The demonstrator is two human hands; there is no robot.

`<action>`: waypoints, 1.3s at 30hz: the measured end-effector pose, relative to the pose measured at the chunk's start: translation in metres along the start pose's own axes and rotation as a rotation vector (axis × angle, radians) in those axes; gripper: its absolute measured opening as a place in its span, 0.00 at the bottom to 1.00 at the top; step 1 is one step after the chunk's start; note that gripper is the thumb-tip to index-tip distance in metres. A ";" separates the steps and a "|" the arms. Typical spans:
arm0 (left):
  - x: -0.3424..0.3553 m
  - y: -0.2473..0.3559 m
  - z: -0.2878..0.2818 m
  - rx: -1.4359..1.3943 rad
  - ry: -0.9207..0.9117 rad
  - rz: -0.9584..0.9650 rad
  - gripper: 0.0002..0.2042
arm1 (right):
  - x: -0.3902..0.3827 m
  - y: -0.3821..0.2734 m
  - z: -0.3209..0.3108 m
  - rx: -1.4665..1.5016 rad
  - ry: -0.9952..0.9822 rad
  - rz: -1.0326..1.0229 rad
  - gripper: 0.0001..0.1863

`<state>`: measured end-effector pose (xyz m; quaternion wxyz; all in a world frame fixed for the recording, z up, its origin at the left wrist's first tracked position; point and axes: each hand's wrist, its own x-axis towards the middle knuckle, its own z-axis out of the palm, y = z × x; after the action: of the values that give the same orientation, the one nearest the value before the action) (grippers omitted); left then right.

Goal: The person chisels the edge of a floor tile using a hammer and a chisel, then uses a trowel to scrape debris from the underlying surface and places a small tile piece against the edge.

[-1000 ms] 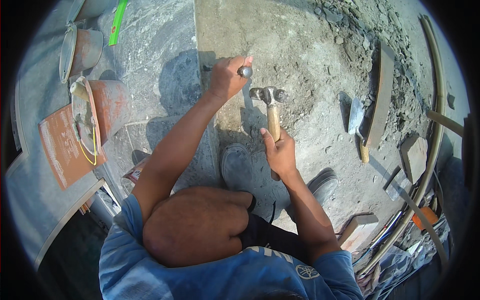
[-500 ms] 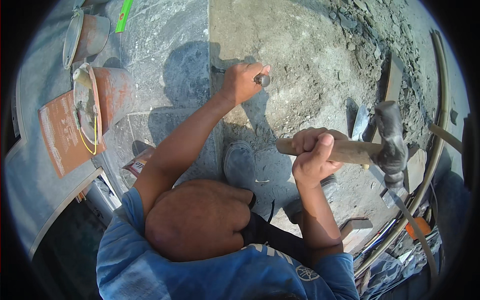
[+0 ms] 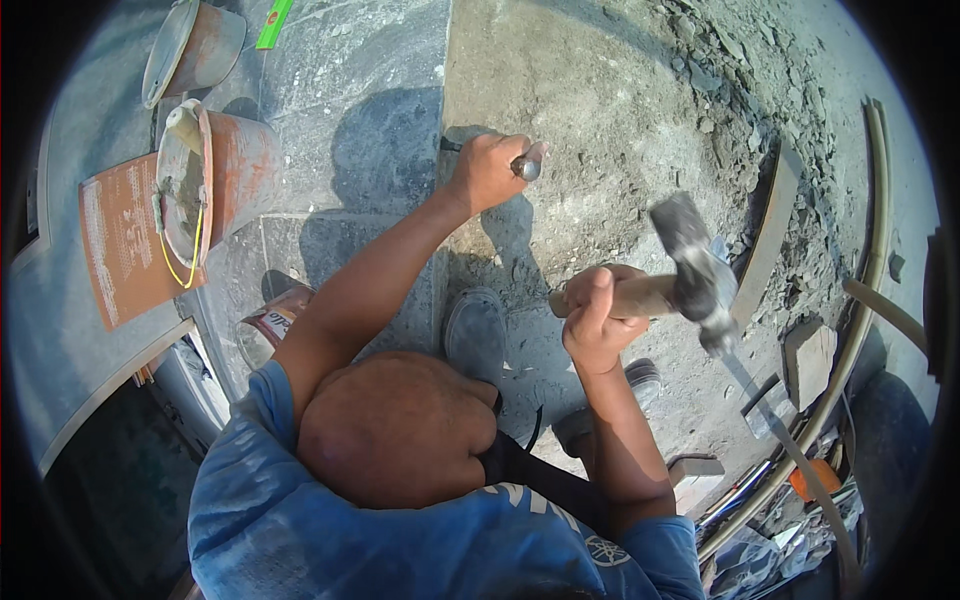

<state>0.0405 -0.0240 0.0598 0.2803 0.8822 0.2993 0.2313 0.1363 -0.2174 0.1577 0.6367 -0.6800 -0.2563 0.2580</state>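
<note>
My left hand (image 3: pixel 483 172) is closed around a metal chisel (image 3: pixel 525 168), whose round struck end pokes out beside the thumb; it is low over rough, dusty concrete (image 3: pixel 590 120), just right of a straight seam with grey slabs (image 3: pixel 350 60). Lower right of it, my right hand (image 3: pixel 598 325) grips the wooden handle of a hammer, whose large dark metal head (image 3: pixel 700 275) is held out to the right, apart from the chisel. The chisel's working end is mostly hidden by my hand and shadow.
At left stand stained buckets (image 3: pixel 240 170), an orange-brown sheet (image 3: pixel 118 250), a green level (image 3: pixel 272 22) and a container (image 3: pixel 265 330). Rubble (image 3: pixel 720 60), a board (image 3: pixel 770 230), stone pieces (image 3: pixel 808 360) and a long curved pole (image 3: pixel 878 190) lie at right. My shoe (image 3: pixel 473 335) is below my hands.
The hammer has swung up and right from near the chisel and turned sideways, then shifted slightly left in the last half second. My left hand has shifted a little right and down, still gripping.
</note>
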 end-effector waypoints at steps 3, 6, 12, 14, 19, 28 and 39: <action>-0.005 -0.010 0.007 -0.002 0.014 0.044 0.15 | 0.001 0.029 -0.006 -0.266 -0.384 0.401 0.14; -0.019 -0.001 0.005 -0.001 0.020 0.001 0.15 | 0.017 -0.011 -0.027 -0.111 -0.242 0.236 0.13; -0.009 -0.005 -0.010 0.051 0.055 -0.089 0.17 | 0.052 -0.112 -0.039 0.652 0.206 -0.209 0.15; -0.009 -0.003 -0.009 -0.013 0.081 -0.119 0.17 | 0.026 -0.055 -0.005 0.656 0.148 -0.257 0.15; -0.012 -0.011 -0.013 -0.062 0.130 -0.172 0.18 | 0.001 0.011 -0.001 -0.335 -0.432 0.323 0.14; -0.015 0.021 -0.003 -0.109 0.177 0.122 0.18 | 0.058 -0.088 -0.047 0.108 0.081 0.026 0.12; -0.002 -0.006 -0.016 -0.072 0.195 -0.204 0.14 | 0.014 -0.017 0.012 -0.105 -0.177 -0.025 0.11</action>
<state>0.0273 -0.0154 0.0672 0.3036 0.8099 0.4047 0.2969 0.1381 -0.1980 0.1737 0.5782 -0.6838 -0.3332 0.2950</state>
